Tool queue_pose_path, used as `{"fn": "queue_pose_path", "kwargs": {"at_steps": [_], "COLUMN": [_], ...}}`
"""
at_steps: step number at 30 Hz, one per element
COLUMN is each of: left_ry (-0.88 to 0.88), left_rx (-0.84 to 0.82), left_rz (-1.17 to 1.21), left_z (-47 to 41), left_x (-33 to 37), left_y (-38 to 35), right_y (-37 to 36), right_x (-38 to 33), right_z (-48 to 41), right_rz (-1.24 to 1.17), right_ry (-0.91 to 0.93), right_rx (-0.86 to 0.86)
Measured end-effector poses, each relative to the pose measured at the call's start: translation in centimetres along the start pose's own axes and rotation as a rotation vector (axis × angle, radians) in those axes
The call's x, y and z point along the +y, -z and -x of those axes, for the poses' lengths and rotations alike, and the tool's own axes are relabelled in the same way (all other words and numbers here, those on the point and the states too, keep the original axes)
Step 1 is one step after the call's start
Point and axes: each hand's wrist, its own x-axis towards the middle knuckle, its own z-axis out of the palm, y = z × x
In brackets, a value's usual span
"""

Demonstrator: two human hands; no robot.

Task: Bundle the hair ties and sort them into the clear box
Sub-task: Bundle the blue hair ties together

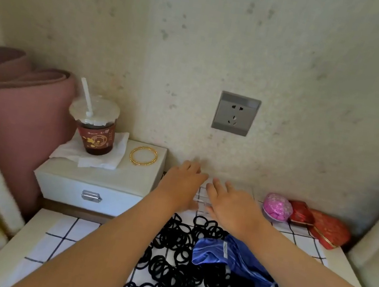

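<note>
One wide-angle camera, worn on the head, looks forward and down across the white black-gridded cloth-covered bench [61, 229] toward the speckled cream wall [200, 45] close ahead; the frame's edges look bent and soft, perhaps lens distortion.

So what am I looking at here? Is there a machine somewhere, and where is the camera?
No machine here: these are a person's two bare hands, filmed by one wide-angle camera worn on the head, looking forward and down. The left hand and right hand reach towards the wall, fingers stretched out, gripping nothing I can make out. Between them a faint clear edge shows, probably the clear box. Nearer the camera, a heap of black hair ties lies on a checked cloth, with a blue pouch lying on them. To the left, a small cabinet carries a lidded drink cup and gold bangles.
</note>
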Motion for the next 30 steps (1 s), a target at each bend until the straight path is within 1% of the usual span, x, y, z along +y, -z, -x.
{"fn": "queue_pose_path", "kwargs": {"at_steps": [3,5,7,9,11,12,13,16,17,21,25,27,30], "left_ry": [0.044,0.067,0.07,0.076,0.052,0.03,0.014,0.022,0.031,0.087,0.201,0.231,0.236], "left_rx": [-0.049,-0.019,0.117,0.286,0.385,0.405,0.395,0.246,0.221,0.227,0.19,0.142,-0.011], "left_rz": [0.029,0.073,0.109,0.164,0.196,0.203,0.199,0.17,0.17,0.154,0.211,0.226,0.286], "left_z": [1.1,1.9,2.6,3.1,3.3,3.3,3.2,2.8,2.5,1.5,1.0,1.0,1.1], "left_x": [0.5,0.6,0.7,0.9,1.0,0.9,0.9,0.9,0.8,0.7,0.6,0.7,0.6], "left_y": [0.7,1.5,2.2,2.8,2.8,2.5,2.1,0.5,-0.2,-2.1,-2.7,-2.1,-1.6], "right_y": [1.3,1.9,2.6,3.2,3.4,3.5,3.5,3.3,3.0,0.9,-1.0,-1.8,-3.1], "right_x": [-0.3,0.0,0.8,1.6,2.0,2.2,2.3,2.6,2.6,2.7,1.9,1.2,0.6], "right_z": [0.2,0.3,0.2,0.1,-0.1,-0.3,-0.5,-1.2,-1.5,-2.2,-1.6,-1.1,-0.4], "right_rz": [-0.064,-0.039,0.012,0.027,-0.074,-0.14,-0.181,-0.279,-0.332,-0.516,-0.602,-0.629,-0.738], "right_ry": [-0.049,-0.046,-0.011,-0.022,-0.085,-0.131,-0.175,-0.313,-0.346,-0.407,-0.436,-0.417,-0.432], "right_rx": [-0.088,-0.028,0.037,0.113,0.109,0.101,0.114,0.15,0.168,0.303,0.401,0.365,0.273]}}
